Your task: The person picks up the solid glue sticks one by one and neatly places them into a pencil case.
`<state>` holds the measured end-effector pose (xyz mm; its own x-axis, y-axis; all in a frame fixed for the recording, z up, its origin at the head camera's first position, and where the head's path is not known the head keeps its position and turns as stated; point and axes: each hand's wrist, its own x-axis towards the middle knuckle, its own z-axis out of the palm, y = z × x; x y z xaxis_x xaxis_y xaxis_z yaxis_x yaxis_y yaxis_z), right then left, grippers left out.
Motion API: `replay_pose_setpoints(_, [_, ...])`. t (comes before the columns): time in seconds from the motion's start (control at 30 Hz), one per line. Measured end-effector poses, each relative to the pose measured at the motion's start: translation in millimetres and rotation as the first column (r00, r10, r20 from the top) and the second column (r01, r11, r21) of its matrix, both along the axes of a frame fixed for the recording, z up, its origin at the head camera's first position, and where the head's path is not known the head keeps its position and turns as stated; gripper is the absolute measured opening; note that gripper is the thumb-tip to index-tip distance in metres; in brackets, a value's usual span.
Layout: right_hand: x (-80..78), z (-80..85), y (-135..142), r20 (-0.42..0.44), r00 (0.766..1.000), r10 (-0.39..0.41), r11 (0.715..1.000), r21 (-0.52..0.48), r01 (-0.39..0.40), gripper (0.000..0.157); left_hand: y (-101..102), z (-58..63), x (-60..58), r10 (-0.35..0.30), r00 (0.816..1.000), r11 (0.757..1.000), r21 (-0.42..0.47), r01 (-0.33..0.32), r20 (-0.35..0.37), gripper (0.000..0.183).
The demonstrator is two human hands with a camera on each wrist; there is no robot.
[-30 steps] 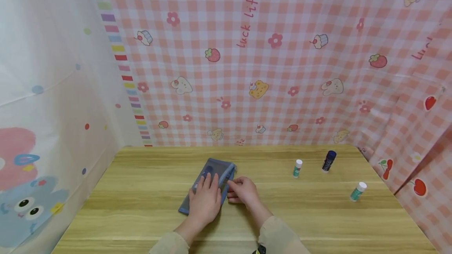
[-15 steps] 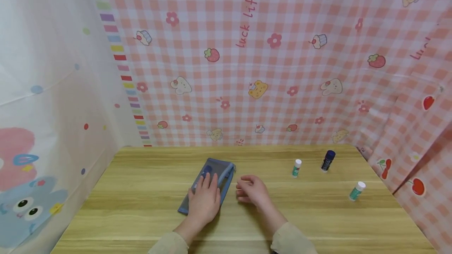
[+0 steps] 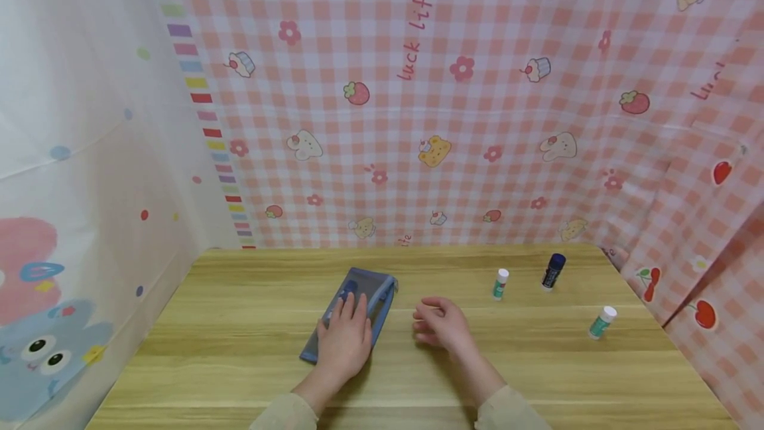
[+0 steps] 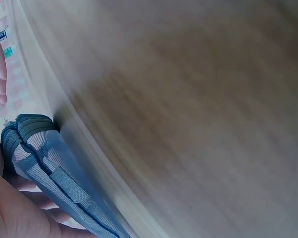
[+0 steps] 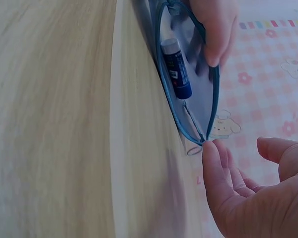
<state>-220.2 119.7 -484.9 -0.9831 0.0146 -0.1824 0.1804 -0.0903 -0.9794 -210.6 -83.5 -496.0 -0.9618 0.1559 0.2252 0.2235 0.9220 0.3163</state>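
Observation:
A blue-trimmed mesh zip pouch (image 3: 355,294) lies slantwise on the table, its long side facing right unzipped and gaping. Inside it a dark blue glue stick (image 5: 176,68) shows through the gap in the right wrist view. My left hand (image 3: 345,344) rests on top of the pouch, fingers extended over the mesh, thumb beside the opening edge. To the right of the pouch, apart from it, my right hand (image 3: 444,324) hovers over the table with loosely bent fingers and holds nothing. The left wrist view shows the pouch's end (image 4: 44,148) beside the left palm.
Two green glue sticks with white caps, one nearer the back (image 3: 501,285) and one further right (image 3: 603,322), stand on the wooden table (image 3: 239,324). A dark blue glue stick (image 3: 554,272) stands near them. Printed cloth (image 3: 382,118) hangs behind the table.
My right hand has let go of the pouch's right edge and moved away to the right. The left hand and the pouch stay in place.

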Motion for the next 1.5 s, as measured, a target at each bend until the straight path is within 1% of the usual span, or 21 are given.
replay_pose_setpoints(0.27, [3.4, 2.6, 19, 0.001, 1.000, -0.031, 0.999, -0.014, 0.031, 0.039, -1, -0.6, -0.3, 0.005, 1.000, 1.000, -0.003, -0.005, 0.009, 0.048])
replay_pose_setpoints(0.63, [9.4, 3.3, 54, -0.017, 0.999, -0.048, 0.997, -0.062, 0.047, 0.045, -2, -1.1, -1.0, 0.003, 1.000, 1.000, -0.004, -0.003, 0.002, 0.048])
replay_pose_setpoints(0.9, [16.3, 7.7, 76, -0.020, 0.998, -0.055, 0.998, -0.039, 0.054, 0.048, -1, -1.9, -1.4, 0.002, 1.000, 1.000, -0.011, -0.002, 0.005, 0.048])
replay_pose_setpoints(1.07, [23.3, 11.3, 91, -0.015, 0.999, -0.051, 0.999, 0.003, 0.051, 0.051, -2, -1.2, -0.7, -0.002, 1.000, 1.000, -0.006, 0.002, -0.001, 0.048])
replay_pose_setpoints(1.33, [29.6, 11.2, 119, -0.002, 0.996, -0.087, 0.996, 0.034, 0.087, 0.054, -2, -0.7, 0.5, -0.005, 1.000, 1.000, -0.003, 0.005, 0.000, 0.048])
replay_pose_setpoints(1.5, [31.7, 10.1, 133, 0.003, 0.994, -0.111, 0.994, 0.026, 0.111, 0.055, -2, -0.3, 0.8, -0.007, 1.000, 1.000, 0.006, 0.007, 0.000, 0.048])
